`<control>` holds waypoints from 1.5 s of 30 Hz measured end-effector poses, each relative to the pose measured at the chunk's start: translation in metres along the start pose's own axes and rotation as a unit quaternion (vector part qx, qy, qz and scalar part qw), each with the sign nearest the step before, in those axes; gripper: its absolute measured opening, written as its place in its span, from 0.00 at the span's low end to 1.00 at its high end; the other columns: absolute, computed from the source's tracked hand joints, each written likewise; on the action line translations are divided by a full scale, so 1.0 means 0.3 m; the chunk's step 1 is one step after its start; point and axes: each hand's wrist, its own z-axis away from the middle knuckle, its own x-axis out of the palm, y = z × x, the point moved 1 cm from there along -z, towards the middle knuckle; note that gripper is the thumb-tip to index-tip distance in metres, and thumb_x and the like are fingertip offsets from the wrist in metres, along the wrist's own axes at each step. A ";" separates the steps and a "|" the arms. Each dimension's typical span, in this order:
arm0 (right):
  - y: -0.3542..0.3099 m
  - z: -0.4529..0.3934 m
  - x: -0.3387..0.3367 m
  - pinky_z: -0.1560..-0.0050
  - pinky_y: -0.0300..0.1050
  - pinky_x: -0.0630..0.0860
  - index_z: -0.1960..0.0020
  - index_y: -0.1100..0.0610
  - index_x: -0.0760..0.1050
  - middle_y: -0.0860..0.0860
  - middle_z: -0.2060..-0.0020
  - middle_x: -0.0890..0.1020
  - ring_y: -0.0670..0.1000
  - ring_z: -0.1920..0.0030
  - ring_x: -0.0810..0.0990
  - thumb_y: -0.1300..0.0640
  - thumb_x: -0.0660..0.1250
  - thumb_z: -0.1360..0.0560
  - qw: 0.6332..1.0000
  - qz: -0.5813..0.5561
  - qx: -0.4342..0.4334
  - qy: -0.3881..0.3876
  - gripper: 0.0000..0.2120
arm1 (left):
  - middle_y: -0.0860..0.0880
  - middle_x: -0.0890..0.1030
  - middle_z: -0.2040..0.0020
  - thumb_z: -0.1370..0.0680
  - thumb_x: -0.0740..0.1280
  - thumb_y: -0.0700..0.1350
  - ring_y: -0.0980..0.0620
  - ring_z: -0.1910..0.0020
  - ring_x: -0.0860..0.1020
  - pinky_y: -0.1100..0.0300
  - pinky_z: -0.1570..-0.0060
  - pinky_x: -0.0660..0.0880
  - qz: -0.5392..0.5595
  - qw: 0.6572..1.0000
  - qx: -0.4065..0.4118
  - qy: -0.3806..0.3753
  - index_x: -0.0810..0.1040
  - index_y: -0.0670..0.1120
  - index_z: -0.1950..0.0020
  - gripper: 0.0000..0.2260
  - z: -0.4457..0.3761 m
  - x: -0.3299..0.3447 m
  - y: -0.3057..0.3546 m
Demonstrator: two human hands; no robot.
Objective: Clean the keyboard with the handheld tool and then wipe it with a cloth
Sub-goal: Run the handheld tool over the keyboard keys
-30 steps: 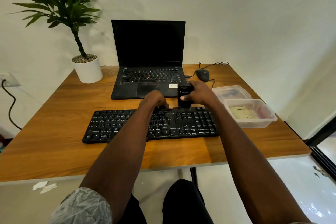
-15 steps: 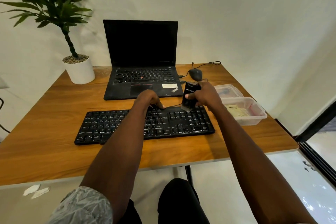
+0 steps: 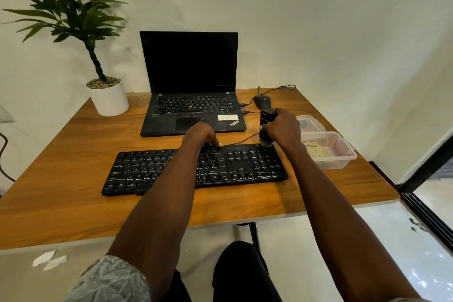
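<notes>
Right hand (image 3: 282,130) is wrapped around the handheld tool (image 3: 266,121), nose down on the keyboard (image 3: 245,167)'s far right corner – left hand (image 3: 201,133) curled, fingertips pinning the back edge. Tool looks light and rigid (grab mid-body); the keyboard probably slides easily.

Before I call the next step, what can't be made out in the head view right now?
- Tool tip: blurred where it meets the keyboard, partly hidden by the right hand.
- Left hand fingertips: hidden behind its knuckles.
- Tub contents: blurred through plastic.
- Middle keys: covered by left forearm.
</notes>
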 end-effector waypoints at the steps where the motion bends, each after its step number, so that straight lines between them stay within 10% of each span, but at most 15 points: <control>1: 0.003 -0.006 0.004 0.53 0.47 0.75 0.44 0.58 0.78 0.55 0.49 0.83 0.56 0.51 0.81 0.55 0.76 0.33 0.999 -0.025 0.001 -0.026 0.19 | 0.45 0.79 0.41 0.28 0.74 0.51 0.44 0.41 0.77 0.50 0.42 0.73 -0.009 0.999 0.017 0.039 0.77 0.40 0.40 0.22 -0.001 0.006 0.010; 10: 0.002 0.002 -0.003 0.47 0.53 0.78 0.44 0.58 0.78 0.55 0.49 0.83 0.55 0.50 0.81 0.52 0.77 0.34 0.999 -0.027 -0.015 -0.045 0.22 | 0.46 0.81 0.44 0.32 0.76 0.56 0.46 0.47 0.78 0.53 0.49 0.76 -0.036 0.983 0.166 0.070 0.82 0.43 0.43 0.23 0.008 0.111 0.116; 45: 0.019 0.016 -0.030 0.51 0.51 0.80 0.45 0.61 0.78 0.56 0.52 0.83 0.54 0.54 0.81 0.57 0.76 0.32 0.992 -0.077 0.038 -0.093 0.18 | 0.42 0.75 0.35 0.29 0.75 0.53 0.43 0.37 0.74 0.52 0.42 0.72 -0.052 0.994 0.083 0.046 0.72 0.39 0.33 0.30 0.055 0.095 0.157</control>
